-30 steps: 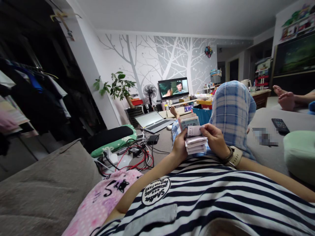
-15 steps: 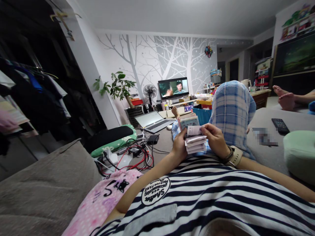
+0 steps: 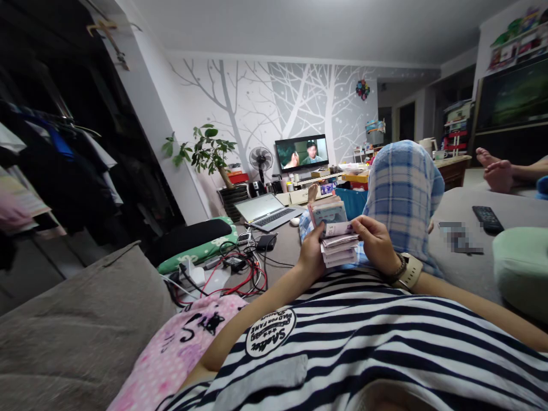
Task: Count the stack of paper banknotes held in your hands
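Observation:
A thick stack of banknotes (image 3: 329, 212) is gripped in my left hand (image 3: 311, 251), whose thumb presses on its near side. The near part of the stack is bent down in several folded layers below that thumb. My right hand (image 3: 377, 242) pinches the right end of one whitish-purple banknote (image 3: 337, 229) between thumb and fingers. A wristwatch with a pale strap (image 3: 411, 272) and a dark bracelet are on my right wrist. Both hands are above my lap, in front of my raised knee in blue plaid trousers (image 3: 400, 188).
To the left lie tangled cables (image 3: 244, 279), a black box-like device (image 3: 266, 242) and an open laptop (image 3: 269, 211). A remote control (image 3: 487, 220) and a blurred-out item (image 3: 461, 238) rest on the right, near a pale green cushion (image 3: 522, 268). Another person's feet (image 3: 496, 170) show at far right.
The whitish-purple banknote has tipped lower, and more of the bluish note behind it shows. My bare foot behind the stack has shifted slightly right. Both hands keep nearly the same place.

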Motion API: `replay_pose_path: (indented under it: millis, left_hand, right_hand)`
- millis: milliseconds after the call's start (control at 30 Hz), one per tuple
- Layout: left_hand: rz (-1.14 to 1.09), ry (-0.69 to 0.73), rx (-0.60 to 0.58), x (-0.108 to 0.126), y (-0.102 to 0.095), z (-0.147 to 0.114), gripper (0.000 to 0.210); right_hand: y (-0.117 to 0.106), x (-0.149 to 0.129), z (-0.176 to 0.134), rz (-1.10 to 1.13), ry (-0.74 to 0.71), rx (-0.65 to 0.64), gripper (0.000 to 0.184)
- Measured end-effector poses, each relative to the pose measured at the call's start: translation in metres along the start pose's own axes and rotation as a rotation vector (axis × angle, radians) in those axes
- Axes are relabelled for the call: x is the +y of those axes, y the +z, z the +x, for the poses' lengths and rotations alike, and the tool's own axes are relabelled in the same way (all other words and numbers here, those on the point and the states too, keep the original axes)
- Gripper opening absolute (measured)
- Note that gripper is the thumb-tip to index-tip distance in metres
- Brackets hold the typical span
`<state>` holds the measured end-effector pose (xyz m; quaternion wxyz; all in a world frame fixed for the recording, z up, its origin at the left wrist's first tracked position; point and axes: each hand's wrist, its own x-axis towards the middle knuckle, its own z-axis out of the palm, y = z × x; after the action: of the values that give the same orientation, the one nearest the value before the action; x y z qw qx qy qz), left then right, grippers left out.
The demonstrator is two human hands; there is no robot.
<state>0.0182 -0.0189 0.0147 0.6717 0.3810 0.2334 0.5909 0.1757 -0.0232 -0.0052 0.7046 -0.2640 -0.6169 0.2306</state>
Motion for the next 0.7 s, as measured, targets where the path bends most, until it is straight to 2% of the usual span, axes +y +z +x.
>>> replay_pose_path:
  millis: [167, 300, 533, 633, 700]
  left_hand:
    - [-0.023, -0.010, 0.001, 0.002, 0.003, -0.001, 0.024]
    - [-0.030, 0.000, -0.007, 0.000, 0.003, 0.000, 0.024]
    - [0.007, 0.092, 0.036, -0.001, 0.002, 0.000, 0.008]
    - [0.034, 0.094, 0.032, -0.001, 0.000, -0.001, 0.012]
    - [0.048, 0.089, 0.025, -0.001, 0.000, -0.002, 0.016]
  right_hand:
    - [0.001, 0.001, 0.000, 0.065, -0.001, -0.045, 0.076]
    - [0.001, 0.004, -0.001, 0.034, 0.017, -0.058, 0.071]
    - [0.004, 0.013, 0.004, 0.035, 0.071, 0.082, 0.068]
    - [0.005, 0.017, 0.007, 0.080, 0.114, 0.092, 0.072]
    - [0.004, 0.018, 0.007, 0.078, 0.132, 0.074, 0.068]
